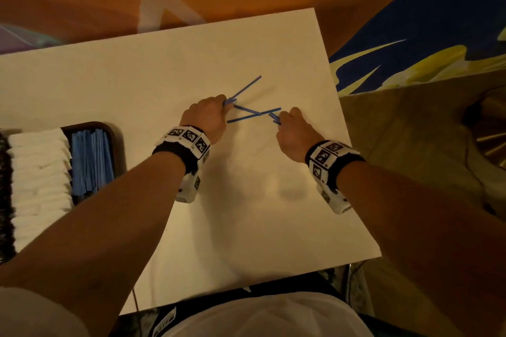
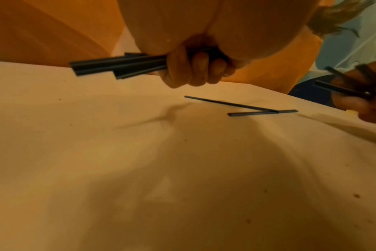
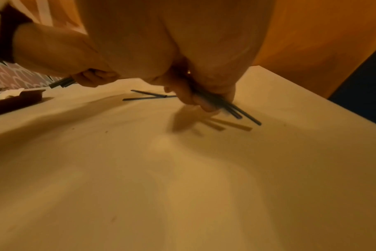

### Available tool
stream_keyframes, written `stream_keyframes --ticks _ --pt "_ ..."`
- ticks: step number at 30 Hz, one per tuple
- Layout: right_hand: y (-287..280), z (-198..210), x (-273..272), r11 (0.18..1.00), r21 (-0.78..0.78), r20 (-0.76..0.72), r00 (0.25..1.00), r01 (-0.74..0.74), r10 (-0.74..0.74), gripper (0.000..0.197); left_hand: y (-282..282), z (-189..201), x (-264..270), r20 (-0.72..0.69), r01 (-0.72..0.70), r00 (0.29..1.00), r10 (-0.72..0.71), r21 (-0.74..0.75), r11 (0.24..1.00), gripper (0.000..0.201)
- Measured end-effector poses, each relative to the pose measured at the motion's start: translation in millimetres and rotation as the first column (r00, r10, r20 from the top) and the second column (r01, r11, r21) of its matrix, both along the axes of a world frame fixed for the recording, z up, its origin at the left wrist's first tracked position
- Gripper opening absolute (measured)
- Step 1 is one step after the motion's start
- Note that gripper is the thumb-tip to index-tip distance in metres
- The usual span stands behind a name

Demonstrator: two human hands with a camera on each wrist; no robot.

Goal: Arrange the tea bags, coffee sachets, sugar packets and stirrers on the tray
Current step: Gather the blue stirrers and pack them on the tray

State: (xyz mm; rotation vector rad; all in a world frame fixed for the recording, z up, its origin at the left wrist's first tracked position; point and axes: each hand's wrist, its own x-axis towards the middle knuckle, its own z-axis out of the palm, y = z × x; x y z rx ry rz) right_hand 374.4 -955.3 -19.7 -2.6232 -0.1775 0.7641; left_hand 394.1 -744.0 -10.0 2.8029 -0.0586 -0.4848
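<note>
Blue stirrers (image 2: pixel 118 67) are clenched in the left hand (image 1: pixel 209 115); more are grasped by the right hand (image 1: pixel 294 128). 2 loose stirrers (image 2: pixel 247 107) are crossed on the bench (image 1: pixel 164 76) between.

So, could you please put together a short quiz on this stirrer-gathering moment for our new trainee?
1. True or false: the left hand holds nothing.
2. Multiple choice: where do the two loose stirrers lie? A) in the tray B) on the table between the hands C) on the floor
3. Short answer: what sits in the tray just left of the blue stirrers already placed there?

Key:
1. False; its fingers curl round a bundle of stirrers, and the right hand grips some too.
2. B; they cross on the white table.
3. A row of white packets.
</note>
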Motion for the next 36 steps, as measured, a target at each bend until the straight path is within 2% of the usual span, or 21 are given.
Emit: stream_keyframes --ticks 3,6,9,11,15,18,22,25,27,29,31,34,36 --pt "4.2 1.6 18.5 1.000 0.004 0.055 0.998 0.018 -0.018 0.033 -5.2 -5.0 10.4 0.040 0.028 0.999 -0.030 0.041 0.999 0.031" --pt "8.8 2.4 34.6 0.997 -0.074 0.071 0.997 -0.018 0.024 0.043 -4.2 -10.8 18.4 0.045 0.082 0.995 -0.085 0.067 0.994 0.031" --pt "10.3 0.9 40.7 0.996 -0.076 0.045 0.998 -0.043 0.047 0.037 -1.2 -14.1 22.6 -0.005 0.136 0.991 -0.136 0.110 0.985 0.036" --pt "12.6 1.3 39.8 0.993 -0.108 0.018 0.998 -0.051 0.053 0.032 -0.7 -13.9 23.1 -0.014 0.169 0.985 -0.169 0.159 0.973 0.031" --pt "13.9 5.1 31.9 0.973 -0.211 -0.012 0.996 -0.092 0.092 0.041 -5.3 -12.9 23.0 -0.059 0.250 0.968 -0.243 0.272 0.929 0.023" --pt "10.9 5.5 23.4 0.962 -0.229 -0.009 0.988 -0.150 0.152 0.038 -5.2 -13.7 17.3 -0.093 0.264 0.965 -0.247 0.295 0.919 0.025" --pt "3.7 6.9 13.3 0.983 -0.167 -0.044 0.997 -0.077 0.071 0.031 1.7 -12.5 5.9 -0.146 0.181 0.978 -0.150 0.230 0.956 0.032" --pt "3.0 16.8 6.6 0.995 -0.095 -0.155 0.988 0.010 -0.025 0.033 5.4 -11.1 -5.2 -0.213 -0.027 0.976 0.039 0.061 0.998 0.035" --pt "6.9 21.2 1.3 0.989 0.005 -0.198 0.969 0.150 -0.146 0.032 7.0 -10.3 -14.9 -0.245 -0.173 0.958 0.147 -0.088 0.981 0.031" --pt "17.3 22.9 -4.3 0.918 0.162 -0.300 0.904 0.362 -0.304 0.022 8.3 -9.2 -26.0 -0.262 -0.304 0.936 0.236 -0.258 0.917 0.020" --pt "32.9 25.4 -8.5 0.806 0.280 -0.387 0.830 0.522 -0.402 0.020 8.8 -4.8 -37.4 -0.279 -0.399 0.912 0.301 -0.430 0.810 0.018" --pt "58.6 52.8 -18.0 0.674 0.370 -0.493 0.751 0.639 -0.440 0.013 6.9 9.8 -54.1 -0.341 -0.512 0.858 0.384 -0.619 0.596 0.024" --pt "77.0 71.0 -24.9 0.595 0.430 -0.519 0.725 0.679 -0.453 0.025 7.7 21.9 -64.6 -0.380 -0.559 0.823 0.422 -0.672 0.486 0.024"
